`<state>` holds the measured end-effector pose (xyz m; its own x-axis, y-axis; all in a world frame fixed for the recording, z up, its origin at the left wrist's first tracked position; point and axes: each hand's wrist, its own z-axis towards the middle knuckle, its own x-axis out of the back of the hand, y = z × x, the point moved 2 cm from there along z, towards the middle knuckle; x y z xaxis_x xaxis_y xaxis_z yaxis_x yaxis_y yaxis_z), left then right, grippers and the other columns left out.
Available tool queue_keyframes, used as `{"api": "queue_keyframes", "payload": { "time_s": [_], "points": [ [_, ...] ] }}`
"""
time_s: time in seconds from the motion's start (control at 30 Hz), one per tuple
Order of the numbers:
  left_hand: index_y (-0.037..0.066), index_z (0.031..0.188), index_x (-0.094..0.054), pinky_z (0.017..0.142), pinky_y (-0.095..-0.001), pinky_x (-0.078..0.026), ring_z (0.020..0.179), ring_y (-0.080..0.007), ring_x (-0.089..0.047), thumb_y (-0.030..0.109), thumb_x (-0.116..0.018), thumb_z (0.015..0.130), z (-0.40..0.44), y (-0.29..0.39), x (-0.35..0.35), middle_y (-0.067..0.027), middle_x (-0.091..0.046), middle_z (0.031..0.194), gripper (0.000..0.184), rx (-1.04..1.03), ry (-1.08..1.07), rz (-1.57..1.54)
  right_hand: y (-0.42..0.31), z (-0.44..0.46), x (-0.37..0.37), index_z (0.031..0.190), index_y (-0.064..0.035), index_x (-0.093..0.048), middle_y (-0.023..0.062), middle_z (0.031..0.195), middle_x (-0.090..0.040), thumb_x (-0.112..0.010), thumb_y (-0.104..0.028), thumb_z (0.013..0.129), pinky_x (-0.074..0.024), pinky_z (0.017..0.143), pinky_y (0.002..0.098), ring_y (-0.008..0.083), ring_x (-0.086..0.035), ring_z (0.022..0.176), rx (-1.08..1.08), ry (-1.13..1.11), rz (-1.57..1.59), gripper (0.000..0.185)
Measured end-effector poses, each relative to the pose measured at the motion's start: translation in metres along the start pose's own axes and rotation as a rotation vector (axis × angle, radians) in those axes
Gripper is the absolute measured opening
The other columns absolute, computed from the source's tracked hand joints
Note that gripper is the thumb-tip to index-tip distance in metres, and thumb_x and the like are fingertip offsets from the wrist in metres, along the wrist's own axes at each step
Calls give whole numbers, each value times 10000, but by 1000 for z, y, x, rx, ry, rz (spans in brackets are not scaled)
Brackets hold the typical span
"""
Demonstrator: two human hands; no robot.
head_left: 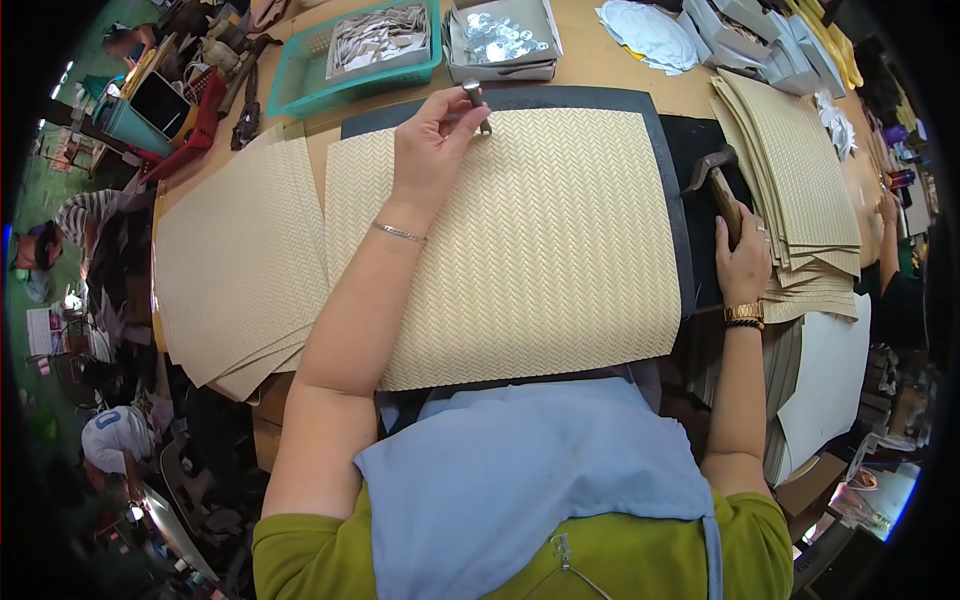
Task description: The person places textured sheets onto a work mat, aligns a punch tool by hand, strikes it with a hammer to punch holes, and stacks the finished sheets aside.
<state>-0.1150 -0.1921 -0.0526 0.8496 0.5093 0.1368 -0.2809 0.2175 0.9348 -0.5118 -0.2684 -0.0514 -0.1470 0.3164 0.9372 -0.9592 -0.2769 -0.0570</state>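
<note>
A woven cream sheet [530, 250] lies on a dark board [590, 97] in front of me. Near the sheet's top edge, my left hand [432, 140] pinches a short metal punch [484, 125], held roughly upright. To the right of the sheet, my right hand [743, 262] is wrapped round the wooden handle of a hammer [722, 190]. The hammer's metal head is over the dark surface beside the board's right edge.
Stacks of woven sheets lie at left [240, 230] and right [800, 170]. Beyond the board are a teal basket [290, 75] and a box [500, 70] of clear discs. White round pieces [650, 35] lie at the back. Other people are at the far left and right.
</note>
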Motion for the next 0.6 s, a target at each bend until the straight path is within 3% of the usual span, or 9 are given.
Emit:
{"api": "queue_keyframes", "payload": {
  "time_s": [0.6],
  "points": [
    [22, 1054, -635, 755, -228, -506, 847, -82, -617, 82, -691, 844, -1, 4, -2, -36, -670, 931, 226, -27, 12, 42, 2, 0, -3, 1180, -91, -566, 137, 1040, -618, -583, -319, 887, -486, 781, 424, 330, -598, 921, 23, 36, 7, 372]
  ]
}}
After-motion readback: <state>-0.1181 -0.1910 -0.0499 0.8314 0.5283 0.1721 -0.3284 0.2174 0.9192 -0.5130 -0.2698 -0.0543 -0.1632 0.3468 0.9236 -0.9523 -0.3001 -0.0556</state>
